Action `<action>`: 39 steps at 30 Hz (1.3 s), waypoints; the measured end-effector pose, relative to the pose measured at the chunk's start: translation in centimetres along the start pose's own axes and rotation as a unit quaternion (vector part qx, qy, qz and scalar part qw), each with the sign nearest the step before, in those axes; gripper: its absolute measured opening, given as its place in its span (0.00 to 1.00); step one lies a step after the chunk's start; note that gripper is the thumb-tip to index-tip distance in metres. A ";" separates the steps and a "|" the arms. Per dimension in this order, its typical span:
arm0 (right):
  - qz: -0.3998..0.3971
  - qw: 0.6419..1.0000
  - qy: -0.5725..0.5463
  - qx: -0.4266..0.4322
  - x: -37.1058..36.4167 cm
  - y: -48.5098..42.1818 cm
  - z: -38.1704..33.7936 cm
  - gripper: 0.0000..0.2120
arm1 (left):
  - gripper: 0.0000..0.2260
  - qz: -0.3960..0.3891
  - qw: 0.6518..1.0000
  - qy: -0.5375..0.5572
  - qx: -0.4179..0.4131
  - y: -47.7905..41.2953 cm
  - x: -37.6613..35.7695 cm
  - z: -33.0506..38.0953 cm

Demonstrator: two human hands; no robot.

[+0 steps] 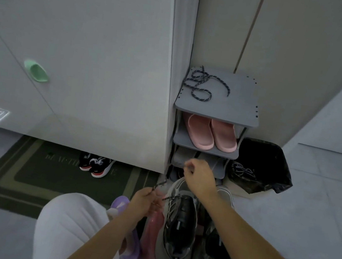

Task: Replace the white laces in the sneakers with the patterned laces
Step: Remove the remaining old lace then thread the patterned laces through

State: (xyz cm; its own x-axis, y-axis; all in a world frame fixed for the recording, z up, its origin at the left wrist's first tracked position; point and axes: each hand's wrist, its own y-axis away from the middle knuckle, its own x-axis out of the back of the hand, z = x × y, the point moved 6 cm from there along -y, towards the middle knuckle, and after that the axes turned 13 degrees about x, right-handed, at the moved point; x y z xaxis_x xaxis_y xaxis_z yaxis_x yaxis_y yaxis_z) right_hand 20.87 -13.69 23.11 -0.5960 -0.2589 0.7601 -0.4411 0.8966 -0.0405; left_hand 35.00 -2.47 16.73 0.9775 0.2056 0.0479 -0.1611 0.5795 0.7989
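Head view: we look down on two grey mesh sneakers with glossy black tongues, the left sneaker (178, 228) and the right sneaker (215, 246), standing side by side, toes away from us, just in front of a grey plastic shoe rack (235, 109). A dark speckled rope lace (167, 198) runs through the lowest eyelets of the left sneaker, near its toe. Our left hand (145, 201), left of that shoe, pinches one end of this cord between curled fingers, with the tip sticking up. Our right hand (199, 176) is raised above the toe, fingers curled, pinching the other end, which is thin and blurred. A second patterned lace (202, 85) lies in loose loops on the rack's flat top shelf, well apart from both hands. Smooth pink slippers (210, 134) sit on the shelf below. Right of the rack a crinkled black bag (274, 162) holds pale laces (244, 170). A dark bordered doormat (28, 178) lies to the left.
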 end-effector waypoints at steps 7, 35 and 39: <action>-0.153 0.983 0.094 0.036 -5.3 5.6 2.5 0.13 | 0.09 0.013 0.995 0.084 0.045 0.1 -1.0 0.0; -0.016 0.898 -0.370 -0.238 -3.8 2.5 7.0 0.22 | 0.05 0.037 0.927 0.371 -0.031 0.3 2.0 1.8; -0.119 0.935 -0.281 -0.181 -4.9 2.4 5.4 0.21 | 0.06 0.016 0.940 0.339 -0.026 0.8 0.6 1.1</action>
State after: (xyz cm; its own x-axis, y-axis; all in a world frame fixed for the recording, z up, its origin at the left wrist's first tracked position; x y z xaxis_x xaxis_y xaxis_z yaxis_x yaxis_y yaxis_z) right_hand 19.10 -12.25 15.76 -0.8136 -0.5227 0.2546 -0.4100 0.8263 0.3861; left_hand 35.65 -2.76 18.02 0.6638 0.6679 -0.3365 -0.2122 0.5997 0.7716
